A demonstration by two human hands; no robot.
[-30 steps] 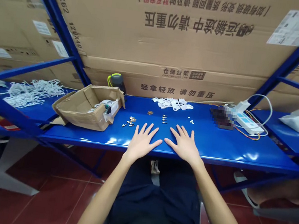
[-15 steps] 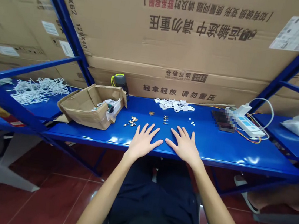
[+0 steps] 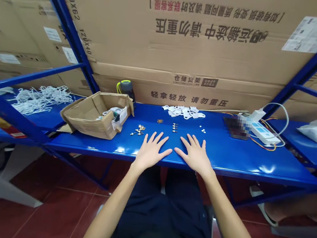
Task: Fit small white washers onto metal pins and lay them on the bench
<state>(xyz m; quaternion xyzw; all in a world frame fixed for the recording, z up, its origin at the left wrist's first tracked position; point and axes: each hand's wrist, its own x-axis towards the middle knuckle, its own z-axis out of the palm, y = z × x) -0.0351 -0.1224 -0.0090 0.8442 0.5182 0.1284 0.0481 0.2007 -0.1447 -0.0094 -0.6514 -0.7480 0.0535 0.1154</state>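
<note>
My left hand (image 3: pixel 151 151) lies flat on the front of the blue shelf (image 3: pixel 244 159), palm down with fingers spread. Beside it, my right hand (image 3: pixel 193 153) rests the same way, the thumbs a little apart. Neither holds anything. Just beyond the left fingertips, to the left, is a loose cluster of small metal pins with white collars (image 3: pixel 139 130). A short column of similar pins (image 3: pixel 174 128) lies between and ahead of the hands. Small brass-coloured pieces (image 3: pixel 159 121) sit further back. Several tiny white rings (image 3: pixel 202 130) lie ahead of my right hand.
Flat white plastic parts (image 3: pixel 183 112) are heaped at the back. An open cardboard box (image 3: pixel 92 125) stands left, a dark bottle-like object (image 3: pixel 127 87) behind it. To the right are a dark phone-like object (image 3: pixel 232 129), partly blurred, and a power strip (image 3: pixel 263 132). White hooks (image 3: pixel 42 97) lie far left.
The whole view has shifted very slightly. Both hands stay flat in the same place, and the small parts have not moved.
</note>
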